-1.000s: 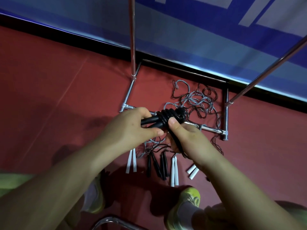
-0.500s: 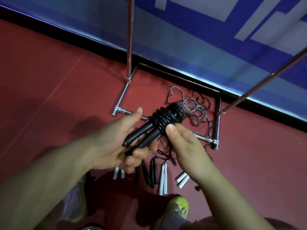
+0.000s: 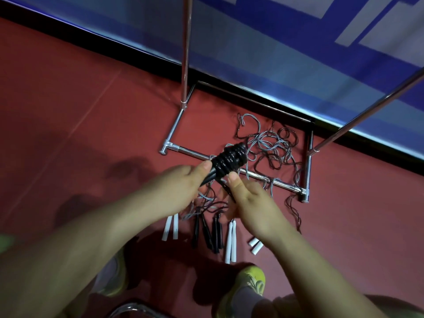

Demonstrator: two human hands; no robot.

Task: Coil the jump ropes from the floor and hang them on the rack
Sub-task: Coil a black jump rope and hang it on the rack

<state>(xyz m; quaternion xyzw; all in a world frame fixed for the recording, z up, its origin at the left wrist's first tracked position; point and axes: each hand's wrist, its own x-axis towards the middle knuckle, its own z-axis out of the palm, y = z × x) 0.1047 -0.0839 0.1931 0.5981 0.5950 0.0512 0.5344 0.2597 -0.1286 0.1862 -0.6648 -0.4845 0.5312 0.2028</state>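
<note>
Red gym floor (image 3: 68, 111) | both hands gripping one black cord-wrapped jump rope bundle (image 3: 229, 161): left hand (image 3: 176, 187) on handles, right hand (image 3: 250, 203) pinching cord | below grip: tangled grey and dark ropes (image 3: 270, 145) uncoiled | chrome tube rack (image 3: 185, 53) shows nothing hung

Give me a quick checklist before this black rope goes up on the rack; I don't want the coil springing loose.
1. Cord wound tightly round the black rope: ok.
2. Left hand grips its handles: ok.
3. Right hand pinches the loose tail: ok.
4. Tail tucked or tied off: cannot tell, hidden under the fingers.
5. Rack within reach ahead: ok; its hanging bar is out of frame.
6. Tangled ropes off the floor: not ok.
</note>
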